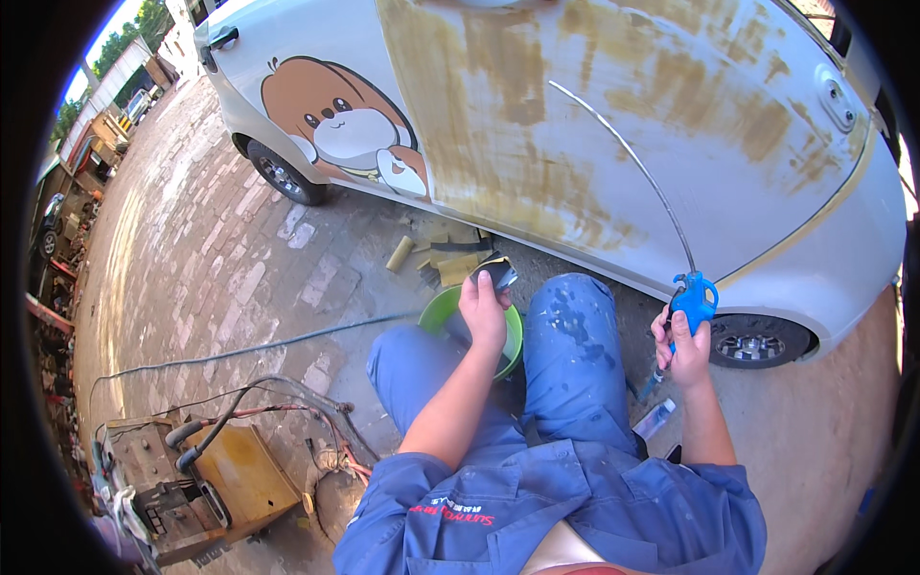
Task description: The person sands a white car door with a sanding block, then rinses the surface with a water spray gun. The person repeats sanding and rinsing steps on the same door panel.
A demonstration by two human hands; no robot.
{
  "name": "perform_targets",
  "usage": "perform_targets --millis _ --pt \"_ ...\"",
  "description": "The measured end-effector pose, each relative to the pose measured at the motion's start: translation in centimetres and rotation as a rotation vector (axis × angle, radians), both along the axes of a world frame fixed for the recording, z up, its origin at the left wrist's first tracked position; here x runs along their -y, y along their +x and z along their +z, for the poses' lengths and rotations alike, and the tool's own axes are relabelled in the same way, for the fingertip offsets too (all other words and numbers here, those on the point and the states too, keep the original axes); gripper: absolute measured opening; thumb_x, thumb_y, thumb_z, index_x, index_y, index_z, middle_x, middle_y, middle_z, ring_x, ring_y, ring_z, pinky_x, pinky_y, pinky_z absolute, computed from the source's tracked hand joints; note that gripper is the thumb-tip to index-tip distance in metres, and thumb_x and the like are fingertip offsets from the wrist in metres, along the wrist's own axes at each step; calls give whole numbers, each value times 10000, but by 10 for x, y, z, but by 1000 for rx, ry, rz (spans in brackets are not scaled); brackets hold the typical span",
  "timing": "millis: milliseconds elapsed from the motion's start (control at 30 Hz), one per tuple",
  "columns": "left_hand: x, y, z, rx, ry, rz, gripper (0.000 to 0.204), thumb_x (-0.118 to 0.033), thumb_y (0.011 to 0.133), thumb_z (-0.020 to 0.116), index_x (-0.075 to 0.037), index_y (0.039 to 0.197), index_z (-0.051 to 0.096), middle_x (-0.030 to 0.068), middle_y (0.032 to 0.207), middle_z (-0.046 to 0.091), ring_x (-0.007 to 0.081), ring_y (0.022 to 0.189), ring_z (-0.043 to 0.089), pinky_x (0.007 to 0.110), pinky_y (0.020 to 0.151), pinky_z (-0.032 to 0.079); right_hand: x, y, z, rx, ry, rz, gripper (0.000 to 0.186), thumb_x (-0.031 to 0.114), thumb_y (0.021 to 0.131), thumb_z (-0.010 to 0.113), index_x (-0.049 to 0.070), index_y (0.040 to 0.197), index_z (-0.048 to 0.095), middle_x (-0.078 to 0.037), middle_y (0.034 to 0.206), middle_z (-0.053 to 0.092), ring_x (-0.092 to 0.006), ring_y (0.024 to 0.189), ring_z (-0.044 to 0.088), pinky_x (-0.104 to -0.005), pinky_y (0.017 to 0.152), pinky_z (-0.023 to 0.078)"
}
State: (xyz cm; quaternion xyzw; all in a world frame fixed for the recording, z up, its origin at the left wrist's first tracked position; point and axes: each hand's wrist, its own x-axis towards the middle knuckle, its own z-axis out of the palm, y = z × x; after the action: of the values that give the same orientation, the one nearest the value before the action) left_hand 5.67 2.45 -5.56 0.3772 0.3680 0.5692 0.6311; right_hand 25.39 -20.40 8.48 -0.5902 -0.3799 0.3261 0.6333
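Note:
My left hand (484, 309) is closed on a folded piece of dark sandpaper (495, 269) with a tan edge, above a green bucket (441, 309). My right hand (682, 347) grips a blue air blow gun (694, 295) by its handle. Its long, thin, curved metal nozzle (637, 165) points up and to the left, in front of the car's side. A hose fitting (653, 383) hangs below that hand. The white car panel (671, 182) ahead carries patchy yellow-brown filler (498, 115). Whether the nozzle touches the panel, I cannot tell.
A cartoon dog decal (335, 120) covers the car's other door. Sandpaper pieces and a yellow roll (401, 253) lie beyond the bucket. A hose (259, 351) crosses the brick floor at left. A worn yellow machine (235, 479) with cables stands lower left. A clear bottle (655, 419) lies by my right leg.

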Motion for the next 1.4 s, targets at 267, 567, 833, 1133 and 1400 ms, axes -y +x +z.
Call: perform_targets --millis 267,567,833,1133,1400 --pt "1 1 2 28 -21 -4 271 -292 1108 543 -38 1065 627 52 771 673 84 560 552 229 526 456 -17 2 10 16 126 -110 397 428 1108 511 37 1044 535 -81 784 596 -50 471 438 -216 412 411" --pt "1 -1 -1 39 -38 -33 219 -248 1092 574 -49 1092 665 32 895 706 90 627 572 242 556 448 -36 1 23 16 98 -85 409 426 1108 512 33 1007 557 -70 766 596 -55 474 454 -221 416 417" --pt "2 -3 3 55 -37 -33 216 -255 1089 580 -54 1105 658 25 886 702 80 621 564 244 557 447 -47 -7 32 23 84 -100 393 399 1096 555 27 970 573 -60 751 597 -56 483 473 -222 437 422" --pt "2 -4 5 53 -46 -34 210 -254 1087 579 -56 1104 647 16 892 692 79 634 569 244 568 452 -40 -7 24 90 -9 -83 405 415 1099 540 35 962 563 -55 734 592 -55 459 454 -227 412 418" --pt "2 -1 7 55 -44 -10 264 -290 1108 542 -49 1061 638 40 785 681 66 559 539 217 524 444 -26 -7 13 39 -41 -116 419 411 1092 556 30 919 560 -47 730 585 -56 477 469 -227 424 419"
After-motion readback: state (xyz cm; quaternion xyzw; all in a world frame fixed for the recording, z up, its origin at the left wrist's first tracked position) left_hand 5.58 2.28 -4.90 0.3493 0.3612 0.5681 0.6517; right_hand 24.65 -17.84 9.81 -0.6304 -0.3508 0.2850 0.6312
